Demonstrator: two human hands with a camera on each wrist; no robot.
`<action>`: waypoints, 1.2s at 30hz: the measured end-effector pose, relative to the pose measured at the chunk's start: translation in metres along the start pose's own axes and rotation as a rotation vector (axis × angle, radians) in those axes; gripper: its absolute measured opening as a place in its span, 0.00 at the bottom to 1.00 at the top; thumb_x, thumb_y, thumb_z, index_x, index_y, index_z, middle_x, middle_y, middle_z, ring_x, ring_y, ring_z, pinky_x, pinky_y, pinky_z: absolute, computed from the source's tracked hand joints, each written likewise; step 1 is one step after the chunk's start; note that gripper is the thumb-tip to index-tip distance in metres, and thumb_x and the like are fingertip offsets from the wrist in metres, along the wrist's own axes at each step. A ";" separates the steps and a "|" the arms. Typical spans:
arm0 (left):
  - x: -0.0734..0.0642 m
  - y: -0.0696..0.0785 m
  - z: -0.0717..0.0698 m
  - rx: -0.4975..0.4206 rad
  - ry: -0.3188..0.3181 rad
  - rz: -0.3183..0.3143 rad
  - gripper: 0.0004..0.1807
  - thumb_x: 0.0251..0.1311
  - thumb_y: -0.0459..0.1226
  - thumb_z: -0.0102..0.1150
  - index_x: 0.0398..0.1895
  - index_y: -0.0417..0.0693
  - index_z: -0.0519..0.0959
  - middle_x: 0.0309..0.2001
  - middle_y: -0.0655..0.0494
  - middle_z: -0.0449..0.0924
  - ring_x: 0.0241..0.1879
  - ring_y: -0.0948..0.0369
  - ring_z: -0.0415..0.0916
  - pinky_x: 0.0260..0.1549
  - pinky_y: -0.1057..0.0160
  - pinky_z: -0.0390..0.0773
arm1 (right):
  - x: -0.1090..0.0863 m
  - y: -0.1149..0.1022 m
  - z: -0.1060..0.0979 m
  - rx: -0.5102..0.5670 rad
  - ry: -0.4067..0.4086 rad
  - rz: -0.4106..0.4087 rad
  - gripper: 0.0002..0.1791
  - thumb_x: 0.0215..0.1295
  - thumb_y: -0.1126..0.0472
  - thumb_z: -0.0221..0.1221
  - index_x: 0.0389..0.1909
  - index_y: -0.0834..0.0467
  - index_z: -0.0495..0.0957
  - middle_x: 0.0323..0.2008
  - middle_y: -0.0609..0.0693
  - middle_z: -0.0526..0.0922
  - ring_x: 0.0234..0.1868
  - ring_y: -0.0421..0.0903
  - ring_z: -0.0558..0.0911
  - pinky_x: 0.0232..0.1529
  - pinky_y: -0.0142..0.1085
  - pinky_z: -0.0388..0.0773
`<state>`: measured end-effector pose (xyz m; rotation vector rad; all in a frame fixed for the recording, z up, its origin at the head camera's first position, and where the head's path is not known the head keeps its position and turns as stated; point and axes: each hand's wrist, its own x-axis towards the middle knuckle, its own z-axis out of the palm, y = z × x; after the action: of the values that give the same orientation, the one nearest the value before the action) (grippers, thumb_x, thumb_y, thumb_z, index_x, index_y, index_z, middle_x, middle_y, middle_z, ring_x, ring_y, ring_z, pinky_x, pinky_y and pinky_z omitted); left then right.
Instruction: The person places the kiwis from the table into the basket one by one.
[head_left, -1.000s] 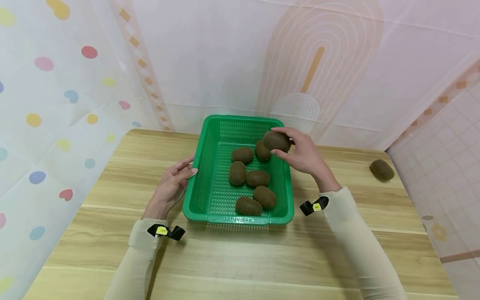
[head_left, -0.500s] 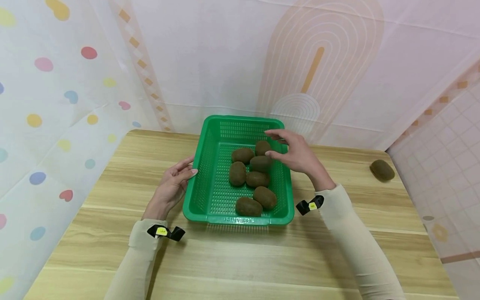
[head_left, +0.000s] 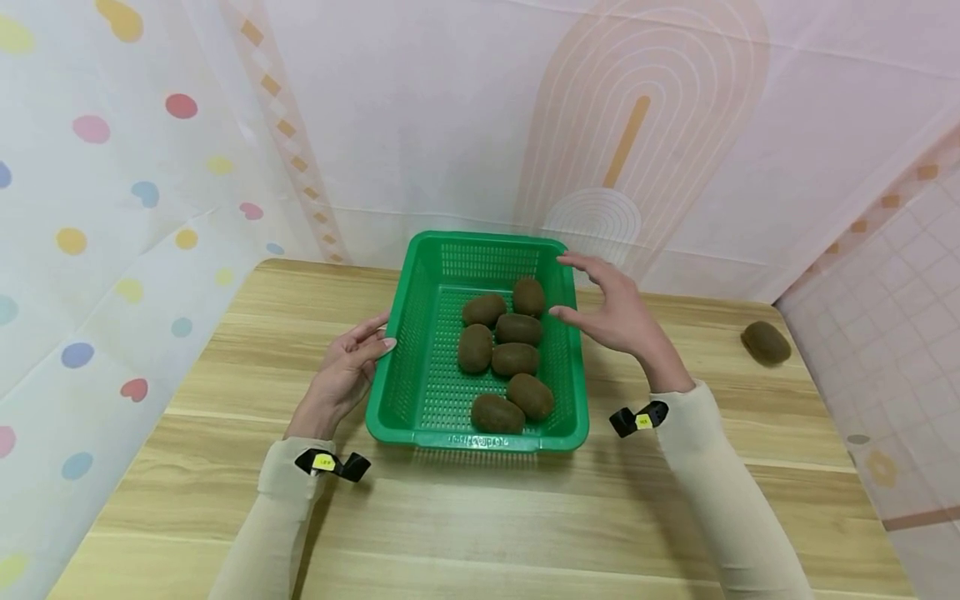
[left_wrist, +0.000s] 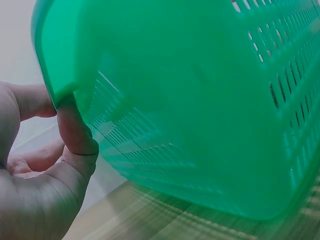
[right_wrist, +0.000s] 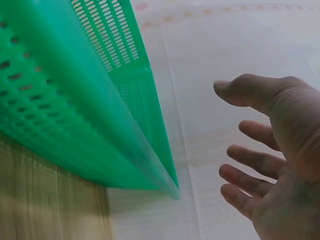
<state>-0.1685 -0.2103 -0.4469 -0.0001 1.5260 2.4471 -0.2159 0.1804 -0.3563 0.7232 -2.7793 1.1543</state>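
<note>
A green plastic basket (head_left: 476, 440) with slotted walls stands on the table, with several brown kiwis lying inside, mostly toward its right half. One kiwi (head_left: 519, 330) rests between the kiwi at the back right (head_left: 528, 297) and another in front of it. My left hand (head_left: 337, 379) pinches the basket's left rim, thumb and fingers on either side of it in the left wrist view. Over the basket's right rim hovers my right hand (head_left: 618, 312), its thumb and fingers spread apart and holding nothing. The right wrist view shows that hand (right_wrist: 285, 150) beside the basket wall.
A single kiwi (head_left: 766, 342) lies on the wooden table (head_left: 480, 517) near its right edge, away from the basket. A patterned cloth (head_left: 450, 125) hangs behind the table and along both sides.
My right hand has let go of a kiwi, which now lies in the basket among the others. The hand has then drawn back to the right. My left hand stays on the rim.
</note>
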 end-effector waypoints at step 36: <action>0.000 -0.002 -0.001 0.012 0.011 0.011 0.38 0.70 0.25 0.56 0.80 0.35 0.53 0.46 0.57 0.85 0.43 0.66 0.86 0.43 0.70 0.88 | -0.052 0.071 -0.050 -0.174 0.247 0.182 0.51 0.61 0.52 0.72 0.80 0.59 0.57 0.81 0.64 0.51 0.79 0.70 0.50 0.72 0.74 0.55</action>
<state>-0.1677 -0.2099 -0.4490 -0.0029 1.5497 2.4502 -0.2076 0.2789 -0.3782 0.2946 -2.7313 0.9356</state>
